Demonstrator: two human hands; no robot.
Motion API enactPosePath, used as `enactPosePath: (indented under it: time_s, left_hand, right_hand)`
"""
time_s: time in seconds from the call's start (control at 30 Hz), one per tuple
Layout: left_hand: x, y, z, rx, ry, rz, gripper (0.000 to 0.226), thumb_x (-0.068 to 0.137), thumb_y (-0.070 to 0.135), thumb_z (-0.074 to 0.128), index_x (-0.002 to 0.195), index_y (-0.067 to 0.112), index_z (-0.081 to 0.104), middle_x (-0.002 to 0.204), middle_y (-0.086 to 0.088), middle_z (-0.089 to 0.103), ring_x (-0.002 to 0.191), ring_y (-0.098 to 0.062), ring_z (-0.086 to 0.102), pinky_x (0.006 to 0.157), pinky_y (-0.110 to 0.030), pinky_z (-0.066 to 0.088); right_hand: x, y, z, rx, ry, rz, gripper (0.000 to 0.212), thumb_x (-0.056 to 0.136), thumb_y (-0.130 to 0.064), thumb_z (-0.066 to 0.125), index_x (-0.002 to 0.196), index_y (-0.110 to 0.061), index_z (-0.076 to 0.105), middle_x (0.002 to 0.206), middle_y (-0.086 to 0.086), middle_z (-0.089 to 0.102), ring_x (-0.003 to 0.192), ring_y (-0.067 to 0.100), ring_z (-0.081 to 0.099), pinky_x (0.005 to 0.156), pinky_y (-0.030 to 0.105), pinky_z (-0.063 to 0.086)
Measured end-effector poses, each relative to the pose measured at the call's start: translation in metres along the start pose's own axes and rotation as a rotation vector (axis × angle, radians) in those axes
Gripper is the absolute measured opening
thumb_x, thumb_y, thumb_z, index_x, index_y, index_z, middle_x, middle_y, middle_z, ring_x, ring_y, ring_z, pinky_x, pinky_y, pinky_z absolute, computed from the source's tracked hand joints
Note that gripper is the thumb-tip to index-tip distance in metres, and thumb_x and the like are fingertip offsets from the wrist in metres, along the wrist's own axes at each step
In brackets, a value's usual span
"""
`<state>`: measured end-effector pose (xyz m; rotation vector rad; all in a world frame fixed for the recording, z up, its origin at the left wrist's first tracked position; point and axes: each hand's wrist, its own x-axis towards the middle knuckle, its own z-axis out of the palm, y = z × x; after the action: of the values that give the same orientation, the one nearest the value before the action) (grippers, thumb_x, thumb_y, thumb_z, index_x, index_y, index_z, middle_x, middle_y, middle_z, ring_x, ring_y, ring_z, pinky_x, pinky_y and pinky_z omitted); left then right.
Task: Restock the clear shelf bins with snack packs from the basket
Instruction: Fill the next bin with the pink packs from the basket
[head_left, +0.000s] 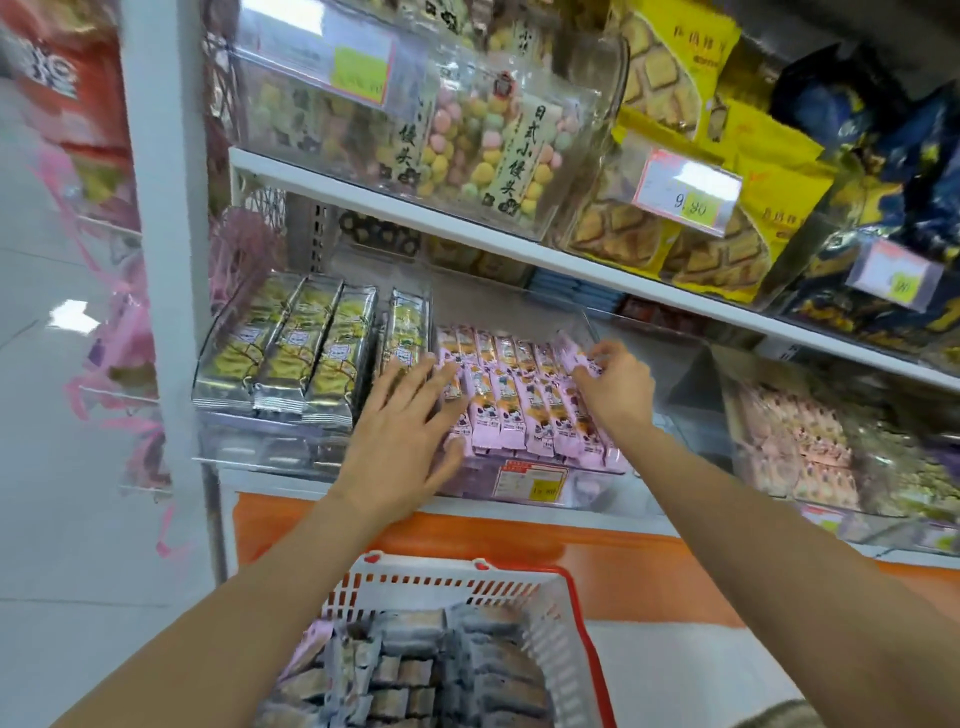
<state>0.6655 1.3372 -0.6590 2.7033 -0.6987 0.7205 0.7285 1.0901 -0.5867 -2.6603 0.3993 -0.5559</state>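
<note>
The left hand (410, 431) lies flat, fingers wide, on the pink snack packs (524, 405) in the clear bin (584, 491). The right hand (615, 382) pinches one pack (571, 351) at their 3 o'clock end. Shoved hard, it could pop the rows up.

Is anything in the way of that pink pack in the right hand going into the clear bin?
Nothing visible. The right hand holds the pink pack directly over the far right corner of the clear bin. The left hand rests flat on the stocked packs at the left side, away from it.
</note>
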Motion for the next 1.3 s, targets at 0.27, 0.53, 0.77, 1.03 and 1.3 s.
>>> enactPosePath:
  time_s: [0.27,0.53,0.77,1.03,1.3]
  left_hand:
    - [0.001,-0.005,0.015,0.001,0.109,0.031,0.051,0.092,0.043,0.039,0.125,0.017,0.067,0.142,-0.011,0.054,0.140,-0.032,0.041,0.114,-0.054,0.028]
    - [0.000,-0.006,0.020,-0.031,0.170,0.037,0.052,0.094,0.043,0.037,0.127,0.016,0.066,0.144,-0.010,0.054,0.141,-0.030,0.040,0.113,-0.053,0.026]
    - [-0.001,-0.008,0.021,-0.046,0.138,0.033,0.052,0.094,0.043,0.037,0.129,0.016,0.065,0.145,-0.009,0.053,0.142,-0.029,0.037,0.114,-0.053,0.026]
    - [-0.001,-0.006,0.016,-0.057,0.105,0.031,0.052,0.093,0.042,0.037,0.126,0.015,0.066,0.145,-0.009,0.053,0.143,-0.029,0.036,0.114,-0.052,0.027]
    - [-0.019,0.009,0.006,-0.049,0.198,0.058,0.043,0.089,0.034,0.046,0.121,0.013,0.066,0.131,-0.012,0.059,0.128,-0.031,0.046,0.113,-0.052,0.028]
  right_hand:
    - [0.017,-0.001,0.020,-0.257,0.053,-0.016,0.024,0.088,-0.035,0.063,0.105,-0.018,0.066,0.099,0.011,0.072,0.104,0.034,0.061,0.097,0.038,0.032]
    - [0.026,-0.003,0.038,-0.474,0.089,-0.033,0.028,0.085,-0.048,0.068,0.096,-0.023,0.070,0.092,0.005,0.073,0.097,0.028,0.063,0.097,0.038,0.029]
    - [0.028,-0.001,0.029,-0.413,0.015,-0.066,0.029,0.088,-0.047,0.067,0.107,-0.026,0.072,0.104,0.002,0.073,0.105,0.023,0.063,0.105,0.037,0.024]
    - [0.018,0.005,0.017,-0.098,0.019,-0.123,0.013,0.086,-0.030,0.073,0.098,-0.027,0.072,0.106,-0.004,0.071,0.098,0.018,0.062,0.105,0.046,0.037]
    - [-0.028,-0.013,0.002,0.282,-0.040,-0.327,0.010,0.088,-0.015,0.071,0.098,-0.016,0.073,0.097,0.001,0.071,0.073,-0.003,0.058,0.063,0.011,0.047]
